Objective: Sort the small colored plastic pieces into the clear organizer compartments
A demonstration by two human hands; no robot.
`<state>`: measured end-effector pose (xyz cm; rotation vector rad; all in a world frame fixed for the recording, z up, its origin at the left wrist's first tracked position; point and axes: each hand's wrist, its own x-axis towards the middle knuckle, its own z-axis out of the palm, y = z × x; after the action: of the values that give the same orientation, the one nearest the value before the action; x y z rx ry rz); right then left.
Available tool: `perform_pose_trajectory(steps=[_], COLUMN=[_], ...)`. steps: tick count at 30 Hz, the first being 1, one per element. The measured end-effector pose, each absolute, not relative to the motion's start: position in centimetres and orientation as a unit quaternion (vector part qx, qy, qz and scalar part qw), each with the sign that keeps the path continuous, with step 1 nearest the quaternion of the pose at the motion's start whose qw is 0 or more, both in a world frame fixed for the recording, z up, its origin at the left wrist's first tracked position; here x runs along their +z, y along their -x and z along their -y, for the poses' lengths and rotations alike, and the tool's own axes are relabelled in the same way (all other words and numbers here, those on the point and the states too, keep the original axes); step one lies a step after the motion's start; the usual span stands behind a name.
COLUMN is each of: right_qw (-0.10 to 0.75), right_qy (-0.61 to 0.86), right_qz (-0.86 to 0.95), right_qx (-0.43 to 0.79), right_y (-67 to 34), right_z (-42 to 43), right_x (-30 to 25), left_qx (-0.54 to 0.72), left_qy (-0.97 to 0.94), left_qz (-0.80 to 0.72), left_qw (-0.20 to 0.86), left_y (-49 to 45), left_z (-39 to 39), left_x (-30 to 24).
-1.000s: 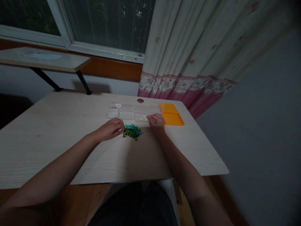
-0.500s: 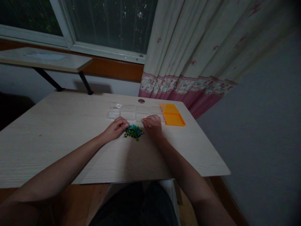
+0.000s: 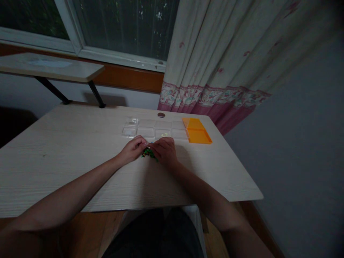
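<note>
A pile of small green, blue and yellow pieces (image 3: 148,153) lies on the table, partly hidden by my hands. My left hand (image 3: 133,148) rests at the pile's left edge, its thumb and fingers pinched together; what they hold is too small to make out. Over the pile's right side is my right hand (image 3: 164,149), with fingers closed and their tips meeting those of the left. Just behind both hands stands a row of clear plastic boxes (image 3: 146,132) with lids opened back. Some small pale yellow pieces (image 3: 165,134) sit in one of these.
An orange box (image 3: 200,136) with its lid laid open ends the row on the right. A dark oval spot (image 3: 161,115) marks the table near its back edge. A raised shelf (image 3: 88,73) stands at the back left, and a curtain (image 3: 188,96) hangs behind the table.
My right hand has moved left and toward me, from the clear boxes to the pile, and its fingertips now meet my left hand. The left hand has barely moved.
</note>
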<state>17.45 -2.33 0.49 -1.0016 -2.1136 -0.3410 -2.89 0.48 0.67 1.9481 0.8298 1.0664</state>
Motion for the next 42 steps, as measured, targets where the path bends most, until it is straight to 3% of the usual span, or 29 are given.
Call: perform_pose_trajectory(steps=[10, 18, 28, 36, 42], right_qw=[0.360, 0.413, 0.317, 0.383, 0.425], right_qy=[0.405, 0.606, 0.645, 0.609, 0.591], right_qz=[0.830, 0.673, 0.692, 0.692, 0.683], right_qx=[-0.132, -0.098, -0.064, -0.063, -0.057], right_y=[-17.9, -22.5, -23.2, -23.7, -23.3], right_z=[2.2, -1.6, -3.2, -3.5, -3.2], right_x=[0.7, 0.3, -1.3, -1.8, -1.2], left_qx=[0.427, 0.426, 0.411, 0.395, 0.283], left_qy=[-0.786, -0.803, -0.823, -0.837, -0.915], left_qz=[-0.330, -0.332, -0.325, -0.322, -0.256], left_qw=[0.300, 0.251, 0.221, 0.199, 0.135], left_y=[2.7, 2.9, 2.8, 2.9, 2.9], left_z=[-0.3, -0.5, -0.8, -0.8, -0.3], left_x=[0.8, 0.5, 0.2, 0.2, -0.1])
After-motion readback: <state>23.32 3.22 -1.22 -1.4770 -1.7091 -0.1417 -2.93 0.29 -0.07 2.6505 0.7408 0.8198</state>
